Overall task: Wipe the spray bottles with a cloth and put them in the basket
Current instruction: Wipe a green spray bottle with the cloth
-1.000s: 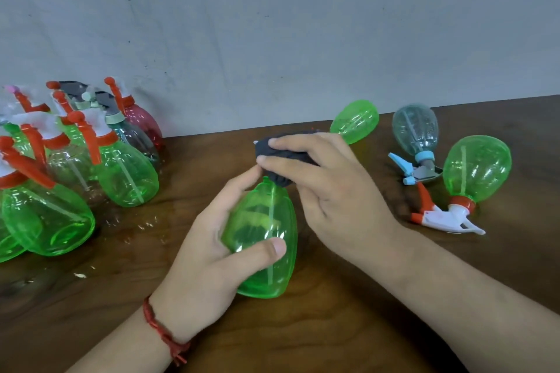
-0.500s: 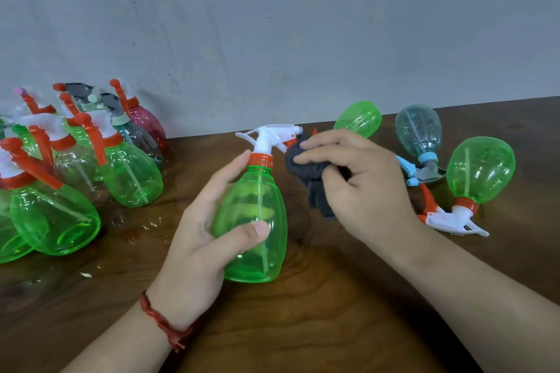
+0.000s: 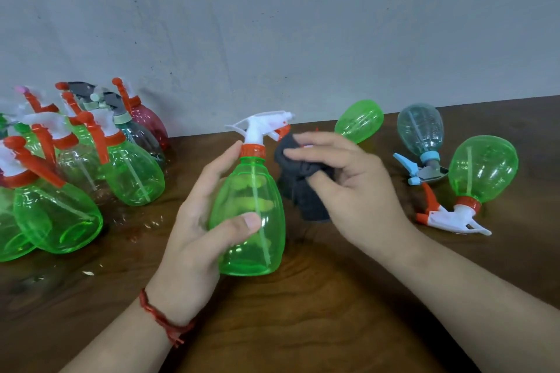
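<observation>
So a second ago the dark grey crumpled cloth (image 3: 306, 200) was bunched right over the spray head of the translucent green plastic spray bottle (image 3: 266, 239), with the right hand (image 3: 357, 191) pressing it down on top. Now the cloth has come off, and the white trigger head with its orange collar is in plain sight. The cloth sits just to the right of that bottle's shoulder; I can't tell if it's actually touching the plastic. The right hand pinches it between thumb and curled fingers, with the index finger stretched out along the top of the wad. The left hand (image 3: 197, 221) hasn't let go: fingers wrapped round the back of the bottle, thumb across the front, same grip as before. The bottle now stands more upright than it did a second ago. Its base is down by the dark wooden table (image 3: 303, 327), though whether it rests on it I can't say. There's a red thread bracelet (image 3: 163, 321) on the left wrist. Nothing else has budged. A bunch of upright spray bottles (image 3: 133, 172), mostly green, stands to the left of the held bottle. To its right, a green bottle with a white-and-orange trigger (image 3: 481, 169) and a pale teal bottle with a blue trigger (image 3: 421, 130) lie on their sides. Another green bottle (image 3: 359, 119) pokes out behind the right hand.
</observation>
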Action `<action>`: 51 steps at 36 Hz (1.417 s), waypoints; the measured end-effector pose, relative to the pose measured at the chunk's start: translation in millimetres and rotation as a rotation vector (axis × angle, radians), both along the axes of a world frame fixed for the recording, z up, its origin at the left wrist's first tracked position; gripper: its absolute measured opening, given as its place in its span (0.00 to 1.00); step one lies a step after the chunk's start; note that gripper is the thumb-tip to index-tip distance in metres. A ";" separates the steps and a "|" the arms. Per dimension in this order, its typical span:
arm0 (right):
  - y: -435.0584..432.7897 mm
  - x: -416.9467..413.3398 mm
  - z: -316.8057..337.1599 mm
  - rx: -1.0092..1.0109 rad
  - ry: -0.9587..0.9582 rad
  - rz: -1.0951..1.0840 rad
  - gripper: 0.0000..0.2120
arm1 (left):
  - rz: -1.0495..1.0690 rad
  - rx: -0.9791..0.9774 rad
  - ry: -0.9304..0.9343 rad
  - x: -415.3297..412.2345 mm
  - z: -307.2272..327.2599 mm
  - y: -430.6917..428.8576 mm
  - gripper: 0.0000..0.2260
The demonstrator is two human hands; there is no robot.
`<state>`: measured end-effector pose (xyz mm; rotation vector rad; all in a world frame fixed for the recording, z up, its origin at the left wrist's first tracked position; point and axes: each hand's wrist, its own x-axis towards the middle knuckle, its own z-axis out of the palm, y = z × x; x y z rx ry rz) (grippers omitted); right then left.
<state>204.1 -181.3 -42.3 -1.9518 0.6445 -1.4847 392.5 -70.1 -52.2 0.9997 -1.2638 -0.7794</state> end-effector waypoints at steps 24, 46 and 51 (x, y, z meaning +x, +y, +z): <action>24.6 7.7 0.4 0.670 -0.203 0.264 0.23 | 0.374 -0.030 -0.338 20.2 2.0 -12.0 0.28; 26.5 11.6 -2.0 0.785 -0.246 0.224 0.21 | 0.156 0.094 0.047 -0.1 4.3 -4.4 0.21; 25.8 7.8 0.0 0.760 -0.194 0.198 0.21 | 0.390 0.097 -0.149 10.2 5.0 -7.2 0.16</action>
